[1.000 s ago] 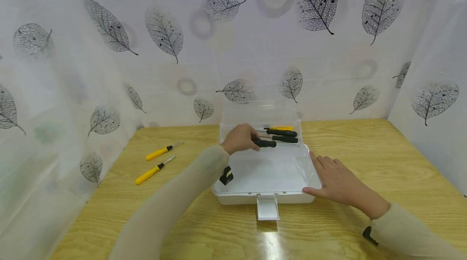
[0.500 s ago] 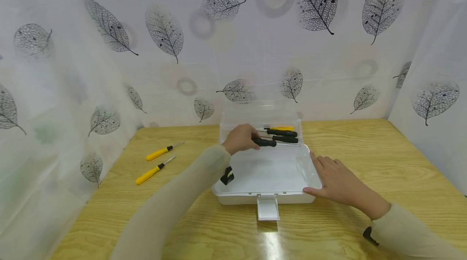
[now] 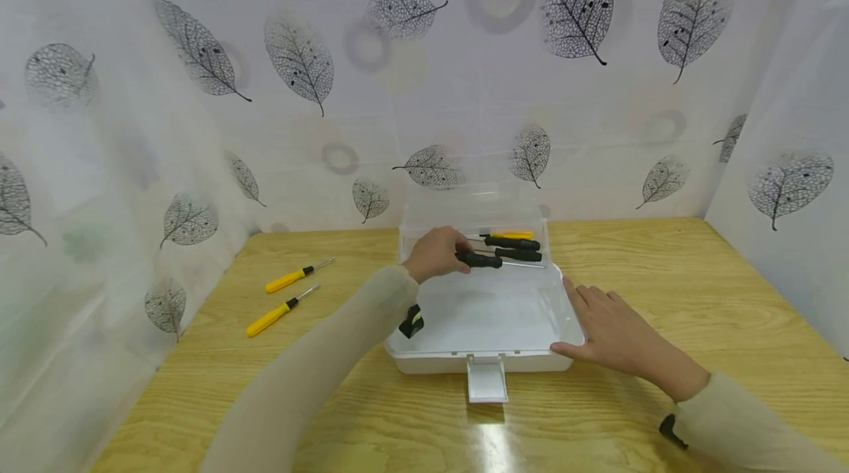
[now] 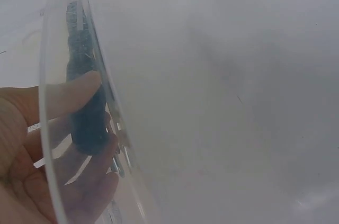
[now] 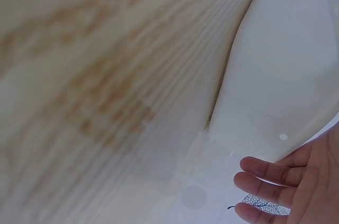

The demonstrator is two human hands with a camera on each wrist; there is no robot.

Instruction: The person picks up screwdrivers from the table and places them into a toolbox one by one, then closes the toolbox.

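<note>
My left hand (image 3: 436, 252) holds a screwdriver (image 3: 483, 260) by its black handle, over the back of a white toolbox (image 3: 491, 318). Its metal shaft points right. Seen through clear plastic in the left wrist view, the thumb and fingers close round the black handle (image 4: 87, 118). Beyond it, in the raised clear lid (image 3: 474, 214), lie two more black-handled screwdrivers (image 3: 517, 255) and a yellow-handled one (image 3: 514, 235). My right hand (image 3: 606, 329) rests against the toolbox's right side, its thumb at the front corner. Its fingers (image 5: 267, 187) are extended in the right wrist view.
Two yellow-handled screwdrivers (image 3: 284, 280) lie on the wooden table (image 3: 690, 274) to the left of the toolbox. The front latch (image 3: 487, 379) hangs down over the table. A leaf-patterned curtain (image 3: 464, 90) surrounds the table at the back and sides.
The left fingers have shifted slightly on the screwdriver, so a little more of the handle's left end shows. The right hand and the toolbox have stayed in place.
</note>
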